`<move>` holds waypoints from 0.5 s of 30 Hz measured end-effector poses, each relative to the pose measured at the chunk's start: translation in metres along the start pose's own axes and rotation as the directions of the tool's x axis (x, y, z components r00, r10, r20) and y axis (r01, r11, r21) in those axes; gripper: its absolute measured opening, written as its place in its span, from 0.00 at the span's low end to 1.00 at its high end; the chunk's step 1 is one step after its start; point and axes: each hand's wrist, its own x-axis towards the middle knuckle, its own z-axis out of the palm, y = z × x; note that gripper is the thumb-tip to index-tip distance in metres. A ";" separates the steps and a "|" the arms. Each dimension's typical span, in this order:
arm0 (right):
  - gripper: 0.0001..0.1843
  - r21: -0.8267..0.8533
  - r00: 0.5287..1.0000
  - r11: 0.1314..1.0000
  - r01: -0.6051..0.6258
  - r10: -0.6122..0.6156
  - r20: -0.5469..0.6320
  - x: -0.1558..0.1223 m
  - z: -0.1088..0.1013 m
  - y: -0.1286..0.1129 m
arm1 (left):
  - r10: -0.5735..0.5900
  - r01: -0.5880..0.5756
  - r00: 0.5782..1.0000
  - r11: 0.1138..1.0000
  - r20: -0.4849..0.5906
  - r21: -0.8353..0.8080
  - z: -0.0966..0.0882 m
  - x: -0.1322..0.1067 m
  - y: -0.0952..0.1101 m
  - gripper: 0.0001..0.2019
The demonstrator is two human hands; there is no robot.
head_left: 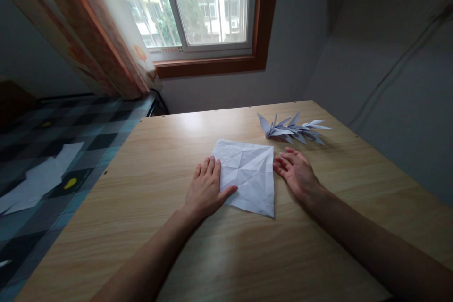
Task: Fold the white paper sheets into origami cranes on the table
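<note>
A creased white sheet of paper (253, 174), roughly square, lies unfolded on the wooden table, with fold lines crossing near its middle. My left hand (207, 188) rests flat along its left edge, fingers stretched out and the thumb over the paper. Just off the right edge is my right hand (297, 172), palm turned inward, its fingers loosely curled and apart with nothing between them. Behind the right hand, several folded white paper cranes (292, 130) sit in a cluster, wings and points sticking up.
The light wooden table (159, 170) reaches back toward the wall below a barred window (212, 4). To the left, a bed with a checked cover (106, 139) bears loose white paper sheets (46, 177). An orange curtain (102, 33) hangs beside the window.
</note>
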 end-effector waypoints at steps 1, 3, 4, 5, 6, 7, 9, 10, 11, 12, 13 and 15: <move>0.22 0.016 1.000 1.000 -0.006 0.006 0.018 0.000 0.002 -0.001 | 0.000 0.000 1.000 1.000 -0.002 -0.002 0.000 0.000 0.000 0.45; 0.23 0.014 0.996 1.000 -0.012 0.011 0.086 -0.003 0.006 -0.003 | 0.003 -0.003 1.000 1.000 -0.013 -0.009 0.001 0.000 -0.001 0.45; 0.22 0.001 0.991 1.000 -0.018 0.018 0.132 -0.006 0.008 -0.003 | 0.006 -0.006 1.000 1.000 -0.020 -0.014 0.001 0.000 -0.001 0.45; 0.22 -0.017 0.982 1.000 -0.025 0.027 0.186 -0.009 0.011 -0.003 | 0.009 -0.009 1.000 1.000 -0.026 -0.019 0.001 -0.001 -0.001 0.45; 0.21 -0.040 0.969 0.999 -0.031 0.040 0.245 -0.012 0.014 -0.002 | 0.010 -0.011 0.999 1.000 -0.031 -0.026 0.001 -0.001 -0.001 0.45; 0.20 -0.066 0.952 0.997 -0.035 0.053 0.300 -0.015 0.016 0.000 | 0.012 -0.013 0.999 0.999 -0.034 -0.037 0.001 -0.001 -0.002 0.45; 0.19 -0.109 0.927 0.993 -0.034 0.072 0.367 -0.020 0.020 0.004 | 0.015 -0.018 0.999 0.997 -0.040 -0.075 0.001 -0.001 -0.003 0.44; 0.19 -0.125 0.924 0.992 -0.027 0.072 0.374 -0.021 0.021 0.006 | 0.016 -0.020 0.999 0.994 -0.045 -0.105 0.000 0.000 -0.004 0.44; 0.19 -0.138 0.924 0.990 -0.013 0.065 0.376 -0.022 0.022 0.008 | 0.015 -0.023 0.998 0.989 -0.055 -0.144 0.000 0.000 -0.005 0.44; 0.18 -0.144 0.926 0.990 0.012 0.044 0.375 -0.022 0.022 0.008 | 0.013 -0.026 0.998 0.981 -0.069 -0.192 0.000 0.001 -0.007 0.44; 0.17 -0.143 0.927 0.988 0.052 0.006 0.376 -0.022 0.022 0.008 | 0.007 -0.028 0.996 0.968 -0.085 -0.250 0.000 0.001 -0.009 0.45; 0.15 -0.149 0.916 0.974 0.170 -0.100 0.389 -0.021 0.020 0.003 | -0.027 -0.021 0.993 0.919 -0.117 -0.395 0.000 0.003 -0.013 0.47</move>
